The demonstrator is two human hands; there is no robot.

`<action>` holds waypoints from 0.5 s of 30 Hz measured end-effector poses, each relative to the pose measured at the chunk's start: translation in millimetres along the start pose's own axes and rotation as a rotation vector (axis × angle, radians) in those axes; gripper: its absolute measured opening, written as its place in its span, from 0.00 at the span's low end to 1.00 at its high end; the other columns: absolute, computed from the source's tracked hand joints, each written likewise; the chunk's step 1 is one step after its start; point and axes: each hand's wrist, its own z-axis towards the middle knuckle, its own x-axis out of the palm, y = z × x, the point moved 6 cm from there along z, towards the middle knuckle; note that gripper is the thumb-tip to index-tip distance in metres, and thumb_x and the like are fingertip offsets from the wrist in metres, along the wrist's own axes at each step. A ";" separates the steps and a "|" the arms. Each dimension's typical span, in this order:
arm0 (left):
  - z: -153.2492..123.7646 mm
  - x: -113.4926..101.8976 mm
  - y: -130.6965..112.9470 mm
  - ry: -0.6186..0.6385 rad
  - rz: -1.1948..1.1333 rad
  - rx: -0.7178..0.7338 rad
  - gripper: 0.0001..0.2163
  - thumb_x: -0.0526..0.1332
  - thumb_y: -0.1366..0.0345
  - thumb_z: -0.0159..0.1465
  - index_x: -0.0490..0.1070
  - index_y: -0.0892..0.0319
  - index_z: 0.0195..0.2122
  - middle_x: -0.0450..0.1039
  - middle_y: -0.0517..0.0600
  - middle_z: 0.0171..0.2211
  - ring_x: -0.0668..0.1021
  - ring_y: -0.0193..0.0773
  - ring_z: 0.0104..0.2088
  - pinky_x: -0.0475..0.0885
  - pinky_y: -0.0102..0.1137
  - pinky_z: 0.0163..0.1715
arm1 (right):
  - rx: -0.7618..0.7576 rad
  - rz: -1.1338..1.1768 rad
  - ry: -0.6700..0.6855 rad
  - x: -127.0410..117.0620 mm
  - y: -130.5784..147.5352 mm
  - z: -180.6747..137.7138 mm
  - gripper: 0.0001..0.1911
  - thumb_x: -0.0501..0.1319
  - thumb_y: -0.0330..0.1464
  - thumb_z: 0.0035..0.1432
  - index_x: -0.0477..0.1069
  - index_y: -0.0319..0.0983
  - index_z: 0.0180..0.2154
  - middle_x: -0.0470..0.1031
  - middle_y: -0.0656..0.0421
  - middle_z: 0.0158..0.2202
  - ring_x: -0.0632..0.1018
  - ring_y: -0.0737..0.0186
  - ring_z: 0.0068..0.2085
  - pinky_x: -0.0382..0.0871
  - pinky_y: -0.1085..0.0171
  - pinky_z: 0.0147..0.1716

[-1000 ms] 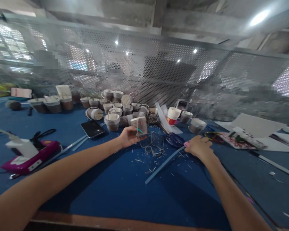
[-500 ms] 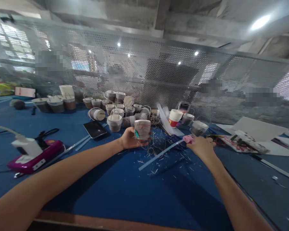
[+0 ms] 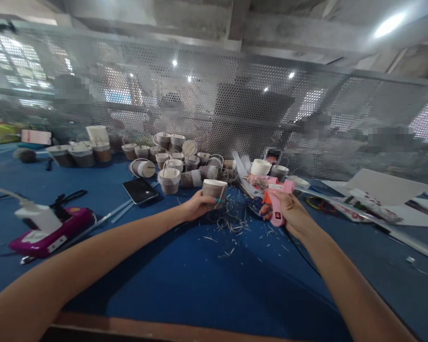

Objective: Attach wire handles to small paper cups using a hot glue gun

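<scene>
My left hand (image 3: 199, 207) is closed around a small paper cup (image 3: 214, 189) wrapped in twine, held upright just above the blue table (image 3: 185, 275). My right hand (image 3: 288, 211) grips a pink glue gun (image 3: 276, 202) with an orange trigger, its nozzle pointing left toward the cup. A glue stick pokes out of the gun's back to the right. Loose twine loops and scraps (image 3: 231, 223) lie on the table between and below the two hands.
A heap of twine-wrapped cups (image 3: 174, 159) stands behind the hands, with a phone (image 3: 141, 190) to its left and a stack of white paper cups (image 3: 261, 167). A magenta glue gun (image 3: 46, 230) lies at left. Papers (image 3: 377, 194) lie at right. A perforated metal screen (image 3: 235, 114) closes the table's far side.
My right hand has lifted the pink glue gun off the table and turned it toward the cup. The long glue stick now points right. My left hand raised and uprighted the cup.
</scene>
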 end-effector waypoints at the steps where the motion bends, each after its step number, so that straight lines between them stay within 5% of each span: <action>1: -0.1 0.1 0.1 -0.036 0.058 0.023 0.22 0.69 0.71 0.41 0.71 0.60 0.39 0.76 0.51 0.36 0.77 0.40 0.36 0.72 0.39 0.43 | -0.003 0.007 0.042 3.6 1.9 -2.2 0.17 0.56 0.44 0.52 0.67 0.37 0.34 0.68 0.61 0.13 0.70 0.64 0.14 0.63 0.67 0.13; 7: -4.3 2.2 -3.4 -0.156 0.457 0.165 0.28 0.71 0.67 0.41 0.66 0.62 0.45 0.74 0.52 0.38 0.76 0.39 0.35 0.72 0.35 0.37 | -0.079 0.031 0.211 24.5 8.8 -16.3 0.20 0.54 0.45 0.54 0.71 0.34 0.29 0.63 0.63 0.07 0.61 0.70 0.07 0.51 0.71 0.07; 15: -17.3 3.2 -19.9 -0.385 0.910 0.348 0.27 0.71 0.62 0.42 0.66 0.62 0.42 0.71 0.52 0.38 0.74 0.44 0.40 0.69 0.39 0.41 | -0.098 0.078 0.249 37.2 -7.5 -19.3 0.20 0.56 0.43 0.51 0.74 0.32 0.25 0.64 0.61 0.07 0.62 0.68 0.07 0.52 0.70 0.06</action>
